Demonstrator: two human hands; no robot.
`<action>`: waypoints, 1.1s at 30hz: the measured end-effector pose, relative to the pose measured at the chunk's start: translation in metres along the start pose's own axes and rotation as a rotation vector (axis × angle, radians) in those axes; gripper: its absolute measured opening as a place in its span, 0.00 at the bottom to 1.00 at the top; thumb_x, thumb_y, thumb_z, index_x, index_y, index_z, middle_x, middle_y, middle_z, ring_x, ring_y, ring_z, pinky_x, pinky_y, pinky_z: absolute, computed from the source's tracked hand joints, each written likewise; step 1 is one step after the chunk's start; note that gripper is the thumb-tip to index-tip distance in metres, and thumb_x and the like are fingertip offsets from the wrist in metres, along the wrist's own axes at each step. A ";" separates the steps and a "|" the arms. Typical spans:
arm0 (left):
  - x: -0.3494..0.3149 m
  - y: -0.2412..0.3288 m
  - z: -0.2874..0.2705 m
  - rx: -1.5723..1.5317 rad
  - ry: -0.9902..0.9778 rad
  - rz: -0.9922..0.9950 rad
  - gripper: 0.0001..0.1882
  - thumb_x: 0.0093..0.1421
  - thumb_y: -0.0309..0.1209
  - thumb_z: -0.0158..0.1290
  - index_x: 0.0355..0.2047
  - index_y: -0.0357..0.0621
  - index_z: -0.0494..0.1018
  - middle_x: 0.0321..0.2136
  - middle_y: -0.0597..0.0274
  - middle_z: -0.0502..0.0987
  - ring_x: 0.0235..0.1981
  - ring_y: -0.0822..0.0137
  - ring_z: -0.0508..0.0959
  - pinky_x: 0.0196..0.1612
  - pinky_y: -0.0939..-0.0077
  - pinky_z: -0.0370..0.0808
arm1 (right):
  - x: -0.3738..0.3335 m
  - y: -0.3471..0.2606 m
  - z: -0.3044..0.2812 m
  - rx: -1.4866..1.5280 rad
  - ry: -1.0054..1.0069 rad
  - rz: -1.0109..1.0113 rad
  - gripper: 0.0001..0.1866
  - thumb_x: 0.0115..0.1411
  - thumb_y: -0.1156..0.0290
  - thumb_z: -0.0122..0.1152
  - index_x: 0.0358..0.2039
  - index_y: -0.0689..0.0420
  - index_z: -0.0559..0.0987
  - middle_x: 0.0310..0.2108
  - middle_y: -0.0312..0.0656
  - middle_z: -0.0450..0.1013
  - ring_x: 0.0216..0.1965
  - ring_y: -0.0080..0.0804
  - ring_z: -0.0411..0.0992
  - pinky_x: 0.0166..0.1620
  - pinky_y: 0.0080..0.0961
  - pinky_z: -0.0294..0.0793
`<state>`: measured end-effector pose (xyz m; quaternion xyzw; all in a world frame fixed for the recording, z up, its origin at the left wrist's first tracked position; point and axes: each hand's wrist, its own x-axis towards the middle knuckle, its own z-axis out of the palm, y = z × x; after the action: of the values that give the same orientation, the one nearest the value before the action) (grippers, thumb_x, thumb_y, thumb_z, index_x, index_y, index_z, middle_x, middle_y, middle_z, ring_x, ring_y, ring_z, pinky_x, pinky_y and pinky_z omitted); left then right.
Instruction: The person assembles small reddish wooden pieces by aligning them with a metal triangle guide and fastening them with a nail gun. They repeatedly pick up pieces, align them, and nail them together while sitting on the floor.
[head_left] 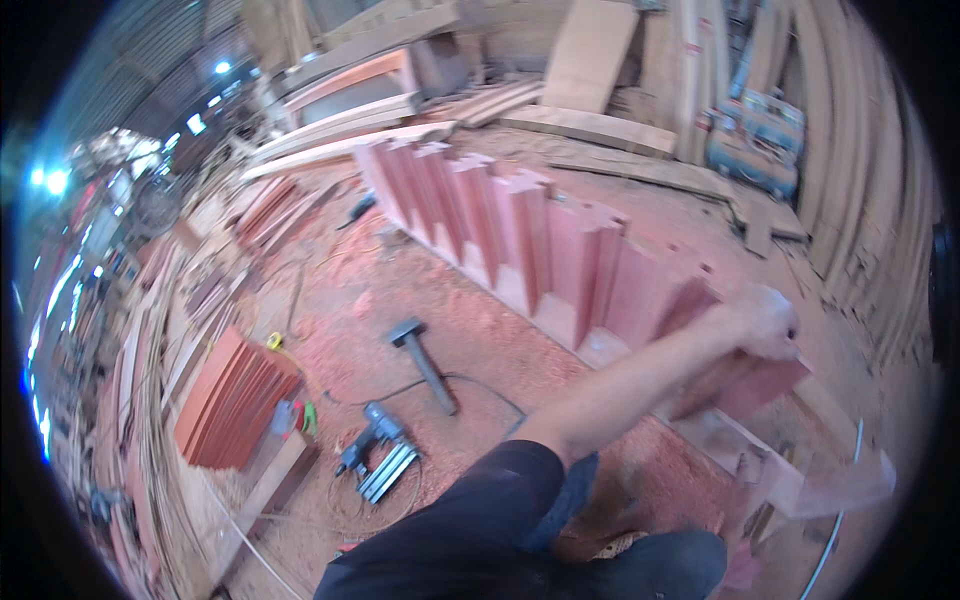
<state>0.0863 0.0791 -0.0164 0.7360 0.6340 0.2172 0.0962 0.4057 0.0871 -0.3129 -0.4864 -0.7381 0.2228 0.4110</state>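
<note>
My left hand (765, 322) reaches across to the right, its fingers curled over the top of a reddish wooden board (765, 385). That board stands near the close end of a long stair-like wooden frame (520, 240), where several reddish boards rise side by side from a long rail. The frame runs from the far middle toward the near right. Blur hides the exact finger contact. A pale wooden piece (835, 487) lies blurred at the near right. My right hand is out of sight.
Sawdust covers the floor, where a hammer (430, 368) and a nail gun (382, 440) with a hose lie. Leftward sit a stack of reddish boards (232, 400) and a yellow tape measure (274, 341). A blue machine (757, 145) and long planks (835, 150) stand at the back right.
</note>
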 end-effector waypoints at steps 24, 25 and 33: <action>-0.036 -0.031 -0.047 -0.194 0.088 -0.038 0.38 0.64 0.67 0.59 0.48 0.39 0.86 0.44 0.42 0.88 0.49 0.40 0.87 0.55 0.48 0.83 | 0.084 -0.050 0.034 -0.563 -0.716 -0.184 0.28 0.43 0.48 0.85 0.38 0.56 0.92 0.37 0.56 0.86 0.42 0.56 0.85 0.49 0.49 0.82; -0.041 -0.039 -0.055 -0.039 0.040 -0.087 0.39 0.66 0.67 0.56 0.46 0.37 0.86 0.45 0.41 0.87 0.49 0.39 0.86 0.55 0.47 0.83 | 0.084 -0.053 0.032 -0.550 -0.737 -0.141 0.27 0.45 0.46 0.84 0.39 0.53 0.92 0.38 0.54 0.86 0.43 0.55 0.85 0.50 0.49 0.82; -0.055 -0.072 -0.070 0.308 0.097 -0.194 0.36 0.72 0.66 0.50 0.47 0.42 0.85 0.43 0.43 0.86 0.49 0.41 0.86 0.54 0.45 0.81 | 0.094 -0.074 0.024 -0.617 -0.812 -0.051 0.28 0.49 0.37 0.78 0.40 0.45 0.92 0.43 0.47 0.87 0.48 0.49 0.85 0.53 0.45 0.83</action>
<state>-0.0138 0.0292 0.0047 0.6660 0.7317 0.1425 -0.0279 0.3284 0.1419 -0.2357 -0.4412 -0.8813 0.1554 -0.0667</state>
